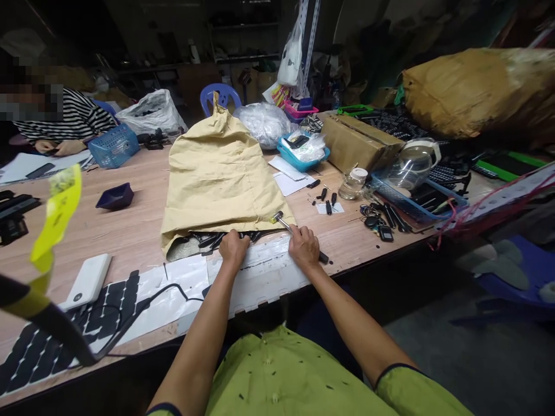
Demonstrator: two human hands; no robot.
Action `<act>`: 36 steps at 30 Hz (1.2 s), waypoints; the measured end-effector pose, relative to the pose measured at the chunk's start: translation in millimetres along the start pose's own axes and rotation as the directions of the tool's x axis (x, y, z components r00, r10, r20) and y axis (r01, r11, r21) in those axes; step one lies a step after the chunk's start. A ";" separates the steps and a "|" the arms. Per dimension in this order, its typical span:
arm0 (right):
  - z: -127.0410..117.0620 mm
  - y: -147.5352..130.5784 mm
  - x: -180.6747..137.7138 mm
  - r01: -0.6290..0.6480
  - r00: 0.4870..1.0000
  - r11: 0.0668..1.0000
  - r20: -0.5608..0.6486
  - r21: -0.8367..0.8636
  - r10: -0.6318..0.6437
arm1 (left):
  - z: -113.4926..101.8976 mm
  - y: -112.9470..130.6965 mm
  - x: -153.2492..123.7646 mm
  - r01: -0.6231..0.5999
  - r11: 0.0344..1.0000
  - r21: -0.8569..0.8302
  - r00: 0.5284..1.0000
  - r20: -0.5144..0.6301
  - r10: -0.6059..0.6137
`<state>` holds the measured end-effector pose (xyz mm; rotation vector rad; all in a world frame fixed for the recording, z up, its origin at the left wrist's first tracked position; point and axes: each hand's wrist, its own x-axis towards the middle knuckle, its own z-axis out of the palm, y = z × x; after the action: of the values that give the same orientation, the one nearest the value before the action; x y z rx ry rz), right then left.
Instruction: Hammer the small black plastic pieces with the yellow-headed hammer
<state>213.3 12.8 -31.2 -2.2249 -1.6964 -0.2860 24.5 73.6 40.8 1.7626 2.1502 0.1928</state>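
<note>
A cream cloth bag (217, 173) lies flat on the table in front of me, its open mouth facing me. Dark slender pieces (210, 239) show in the mouth, too small to name. My left hand (234, 249) is closed at this opening, knuckles up, beside the dark pieces; what its fingers hold is hidden. My right hand (303, 247) is wrapped round the handle of a small hammer (284, 223). The hammer's head is over the bag's right front corner, and its dark handle end sticks out past my palm. Beneath both hands lies a whitish sheet (266, 271) along the table edge.
On the left are a white power bank (89, 280), a dark tray (115, 197), a blue basket (115, 146) and a person in striped sleeves (87, 112). To the right are a jar (352, 184), black key fobs (385, 233), a blue tray (416, 199) and a cardboard box (359, 141).
</note>
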 end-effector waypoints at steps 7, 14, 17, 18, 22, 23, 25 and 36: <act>-3.2 -5.1 0.9 -0.016 0.999 1.000 0.044 0.004 0.016 | 2.8 -48.5 -24.2 -0.140 0.990 -0.007 0.988 -0.063 0.139; -6.7 -5.9 0.9 -0.035 0.997 0.999 0.066 0.005 0.034 | 33.4 -59.9 -27.7 -0.564 0.802 -0.195 0.824 -0.074 0.561; -7.2 -5.1 1.6 -0.040 0.997 0.999 0.068 0.019 0.038 | 45.6 -59.0 -21.2 -0.621 0.748 -0.236 0.783 -0.129 0.609; -7.3 -4.5 2.5 -0.045 0.997 0.999 0.070 0.030 0.043 | 48.4 -59.7 -19.4 -0.631 0.736 -0.245 0.774 -0.142 0.617; -9.7 -0.7 5.3 -0.088 0.993 0.988 0.092 0.123 0.077 | 55.2 -64.0 -14.5 -0.638 0.720 -0.274 0.768 -0.153 0.622; -11.3 0.5 3.8 -0.106 0.991 0.981 0.097 0.160 0.091 | 56.4 -64.7 -13.9 -0.636 0.719 -0.280 0.769 -0.158 0.619; -16.3 2.7 -4.3 -0.138 0.989 0.958 0.094 0.252 0.118 | 58.2 -64.9 -13.6 -0.633 0.719 -0.287 0.772 -0.168 0.612; -45.9 2.6 -81.3 -0.010 0.998 0.756 0.052 0.654 -0.031 | 51.1 -55.9 -20.7 -0.583 0.768 -0.265 0.809 -0.106 0.578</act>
<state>195.4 -77.8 -17.6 -1.6975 -1.5165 0.3431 -5.5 35.5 -20.9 2.1864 1.4153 0.6427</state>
